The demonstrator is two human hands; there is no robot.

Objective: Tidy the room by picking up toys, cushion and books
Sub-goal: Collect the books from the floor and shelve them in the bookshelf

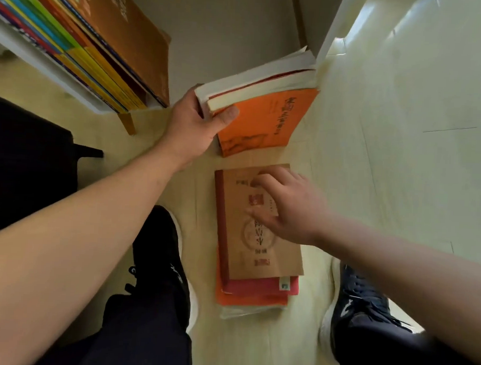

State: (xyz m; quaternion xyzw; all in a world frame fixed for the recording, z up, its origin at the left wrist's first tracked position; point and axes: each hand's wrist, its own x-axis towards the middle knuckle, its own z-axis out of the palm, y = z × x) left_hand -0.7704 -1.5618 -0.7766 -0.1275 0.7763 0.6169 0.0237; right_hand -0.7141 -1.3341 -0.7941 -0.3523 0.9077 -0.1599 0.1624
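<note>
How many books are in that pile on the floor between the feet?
4: a brown paper-covered book on top, then a red book, an orange book, a pale one lowest; others may be hidden.

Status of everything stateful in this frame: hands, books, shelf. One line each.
held books, closed, bunched, tilted, orange cover facing the camera
left hand, grips the held books at one edge
floor stack, closed books piled flat, edges uneven
brown book, closed, flat on top of the floor stack
right hand, fingers relaxed over the brown book; contact unclear
shelf books, standing, leaning in a white shelf
</note>
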